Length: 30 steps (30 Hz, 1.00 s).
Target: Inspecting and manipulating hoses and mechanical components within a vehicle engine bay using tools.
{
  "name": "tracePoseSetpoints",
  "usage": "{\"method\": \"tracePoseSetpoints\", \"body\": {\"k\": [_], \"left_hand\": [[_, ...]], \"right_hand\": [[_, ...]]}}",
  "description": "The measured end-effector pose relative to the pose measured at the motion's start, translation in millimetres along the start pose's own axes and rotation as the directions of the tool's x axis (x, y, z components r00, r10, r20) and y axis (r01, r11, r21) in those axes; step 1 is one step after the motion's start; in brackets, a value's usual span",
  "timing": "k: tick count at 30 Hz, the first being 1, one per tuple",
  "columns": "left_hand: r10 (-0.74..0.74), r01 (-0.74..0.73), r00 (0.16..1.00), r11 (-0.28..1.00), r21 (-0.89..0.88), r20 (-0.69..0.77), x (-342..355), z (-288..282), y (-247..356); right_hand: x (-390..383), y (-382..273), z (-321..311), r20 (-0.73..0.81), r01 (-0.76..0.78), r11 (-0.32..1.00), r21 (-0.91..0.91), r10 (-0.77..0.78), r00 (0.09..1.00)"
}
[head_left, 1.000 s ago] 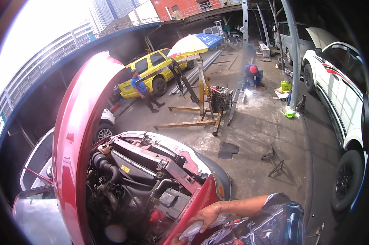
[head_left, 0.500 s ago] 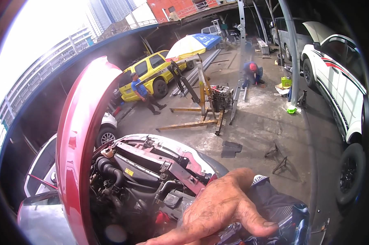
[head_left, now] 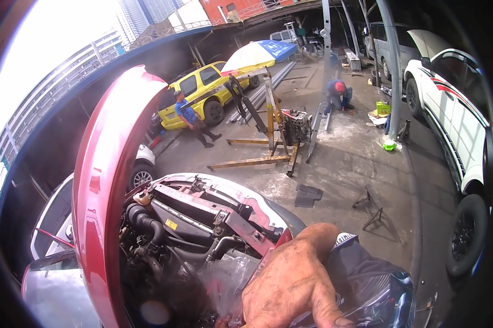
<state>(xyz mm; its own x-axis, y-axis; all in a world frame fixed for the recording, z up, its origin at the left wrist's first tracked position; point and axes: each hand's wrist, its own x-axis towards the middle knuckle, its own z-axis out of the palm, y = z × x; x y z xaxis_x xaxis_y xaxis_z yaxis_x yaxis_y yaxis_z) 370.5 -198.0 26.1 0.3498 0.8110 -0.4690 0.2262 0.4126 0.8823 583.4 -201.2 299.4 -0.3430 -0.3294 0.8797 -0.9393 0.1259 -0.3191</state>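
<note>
The right hand shows its back, thumb spread; its fingers run below the edge, so I cannot tell whether they grip anything. The left hand is out of view (its state cannot be told). Just left of the right hand, wrinkled clear plastic hangs over the engine bay. Farther left rises the red hood.

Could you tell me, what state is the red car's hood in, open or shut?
Open: the hood stands raised, leaving the engine bay exposed.
</note>
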Motion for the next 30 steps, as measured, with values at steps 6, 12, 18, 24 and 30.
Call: {"method": "tracePoseSetpoints", "body": {"k": [6, 12, 18, 24, 30], "left_hand": [[0.000, 0.000, 1.000, 1.000, -0.004, 0.009, -1.1, -1.0, -1.1], [0.003, -0.003, 1.000, 1.000, -0.005, 0.016, -1.2, 0.0, -1.6], [0.009, -0.009, 1.000, 1.000, -0.007, 0.023, -1.1, 0.7, -0.7], [0.023, -0.023, 0.999, 1.000, 0.009, 0.036, 3.8, 0.4, 4.6], [0.019, -0.020, 0.999, 1.000, 0.017, 0.043, 5.2, 0.3, 8.1]], "right_hand": [[-5.2, -7.0, -11.1, 0.063, -0.290, 0.924, 0.250, 0.283, 0.957], [-3.5, -7.7, -12.3, 0.063, -0.324, 0.904, 0.280, 0.319, 0.945], [-3.4, -10.5, -12.5, 0.071, -0.339, 0.892, 0.300, 0.333, 0.940], [-4.8, -15.2, -8.2, 0.081, -0.359, 0.889, 0.285, 0.351, 0.933], [-9.6, -18.3, -1.3, 0.118, -0.348, 0.894, 0.281, 0.328, 0.937]]}}
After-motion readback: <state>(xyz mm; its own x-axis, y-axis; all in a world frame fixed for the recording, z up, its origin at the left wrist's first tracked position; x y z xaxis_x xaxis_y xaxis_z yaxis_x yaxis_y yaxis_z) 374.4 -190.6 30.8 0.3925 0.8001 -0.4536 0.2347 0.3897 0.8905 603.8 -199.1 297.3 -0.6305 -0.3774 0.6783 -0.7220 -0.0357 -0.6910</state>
